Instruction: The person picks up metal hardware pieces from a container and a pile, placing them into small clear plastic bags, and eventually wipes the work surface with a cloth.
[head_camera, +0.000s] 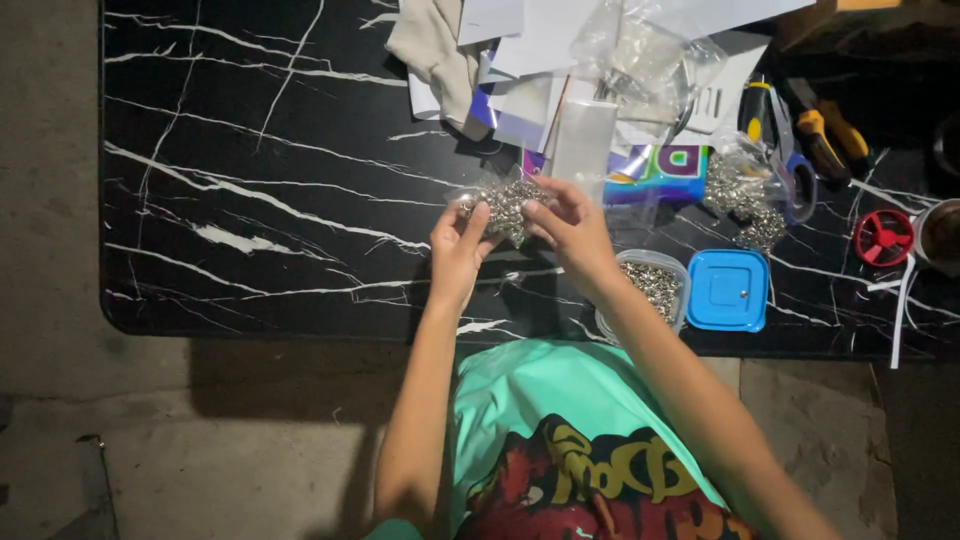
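Small clear plastic bag packed with tiny silver metal pieces, held just above the black marbled table, near the table's middle. Both hands pinch it.

Left hand: at 8 o'clock of the bag, fingers closed on its lower left edge, thumb on top.

Right hand: at 4 o'clock of the bag, fingers curled onto its right end, gripping the plastic.

Outward from the bag:
- 12 to 1 o'clock: frosted clear box, upright, just behind the right hand's fingers. Beyond it a heap of white papers, a beige cloth and crumpled clear plastic wrap.
- 3 o'clock: colourful printed carton lying flat; further along, a second clear bag of silver pieces.
- 4 o'clock: open clear tub of the same silver pieces, partly under the right forearm; blue square lid just beside it.
- 2 o'clock, well apart: yellow-handled pliers and a screwdriver.
- Far 3 o'clock: small red wheel near the table edge.

Teal shirt at 6 o'clock, below the table edge.
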